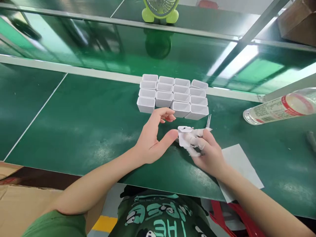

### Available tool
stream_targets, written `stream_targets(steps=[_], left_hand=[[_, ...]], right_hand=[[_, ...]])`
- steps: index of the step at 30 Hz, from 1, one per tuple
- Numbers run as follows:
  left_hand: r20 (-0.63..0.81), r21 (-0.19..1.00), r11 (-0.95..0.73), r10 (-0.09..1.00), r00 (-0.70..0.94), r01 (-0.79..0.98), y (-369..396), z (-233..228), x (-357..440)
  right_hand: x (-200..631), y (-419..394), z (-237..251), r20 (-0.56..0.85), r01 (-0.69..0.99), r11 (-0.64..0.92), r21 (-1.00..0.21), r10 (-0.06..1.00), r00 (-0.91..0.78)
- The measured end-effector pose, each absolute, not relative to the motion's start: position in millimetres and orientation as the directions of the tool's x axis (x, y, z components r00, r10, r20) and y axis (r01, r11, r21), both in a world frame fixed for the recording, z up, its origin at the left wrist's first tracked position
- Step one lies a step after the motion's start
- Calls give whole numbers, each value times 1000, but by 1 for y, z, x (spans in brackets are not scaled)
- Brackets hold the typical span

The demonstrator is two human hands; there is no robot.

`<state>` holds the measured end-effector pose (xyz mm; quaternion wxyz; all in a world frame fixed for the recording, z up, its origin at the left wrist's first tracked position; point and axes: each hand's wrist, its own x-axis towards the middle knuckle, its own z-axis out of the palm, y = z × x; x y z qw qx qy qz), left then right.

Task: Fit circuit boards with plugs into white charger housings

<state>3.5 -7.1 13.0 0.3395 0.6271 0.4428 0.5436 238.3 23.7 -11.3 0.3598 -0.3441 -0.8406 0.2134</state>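
My right hand, its fingers wrapped in white covers, is closed on a small white plastic piece with rounded corners and a dark spot at its top. My left hand is open, thumb and fingers apart. Its thumb tip is right beside the piece; whether they touch I cannot tell. Beyond both hands, open-topped white plastic boxes stand upright in close rows. Tweezers point away just past my right fingers; whether the hand holds them or they lie on the table is unclear.
The green tabletop ends at a metal rail. Partly under my right forearm lies a white sheet. A clear bottle is at the right. On the shelf above are a green fan and a cardboard box.
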Motion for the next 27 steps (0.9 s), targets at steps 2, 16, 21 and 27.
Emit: stream_targets(steps=[2, 16, 21, 27], left_hand=[[365, 908, -362, 931, 25, 212, -7, 16, 3], [93, 786, -291, 928, 361, 546, -6, 12, 10], [121, 782, -305, 930, 348, 544, -7, 13, 10], [381, 859, -411, 912, 153, 306, -8, 16, 3]], right_hand=[[231, 25, -18, 465, 423, 759, -495, 643, -609], [230, 32, -13, 434, 293, 680, -672, 682, -588], [228, 31, -13, 448, 344, 785, -515, 588, -673], [230, 26, -7, 446, 375, 790, -486, 593, -671]])
